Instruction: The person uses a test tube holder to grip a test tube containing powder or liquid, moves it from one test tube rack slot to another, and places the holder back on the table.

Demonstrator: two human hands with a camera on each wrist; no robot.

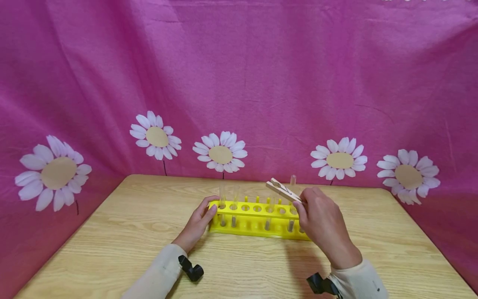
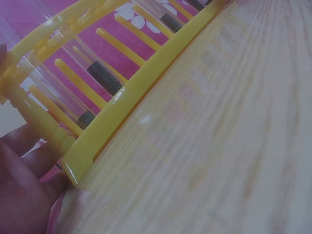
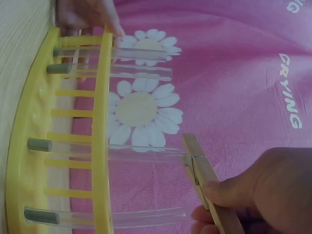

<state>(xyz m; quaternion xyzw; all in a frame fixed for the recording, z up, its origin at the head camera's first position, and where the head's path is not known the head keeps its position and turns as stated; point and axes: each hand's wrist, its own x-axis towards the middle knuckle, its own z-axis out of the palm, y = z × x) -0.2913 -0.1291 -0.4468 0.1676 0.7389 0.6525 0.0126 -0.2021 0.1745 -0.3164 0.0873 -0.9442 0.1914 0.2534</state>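
A yellow test tube rack [image 1: 251, 213] stands on the wooden table. My left hand [image 1: 196, 224] grips its left end, thumb in front and fingers behind. Several clear test tubes [image 3: 141, 72] stand upright in the holes, with dark grey material [image 2: 104, 77] at their bottoms. My right hand [image 1: 325, 222] pinches a wooden clothespin [image 1: 282, 190] between thumb and fingers, above the right part of the rack. In the right wrist view the clothespin's tip overlaps the mouth of a test tube [image 3: 146, 152]. The right hand hides the rack's right end in the head view.
The wooden table [image 1: 123, 245] extends around the rack on all sides. A pink curtain [image 1: 261, 83] printed with white daisies hangs behind the table and along both sides. A black strap piece [image 1: 192, 270] sits at each wrist, over pale sleeves.
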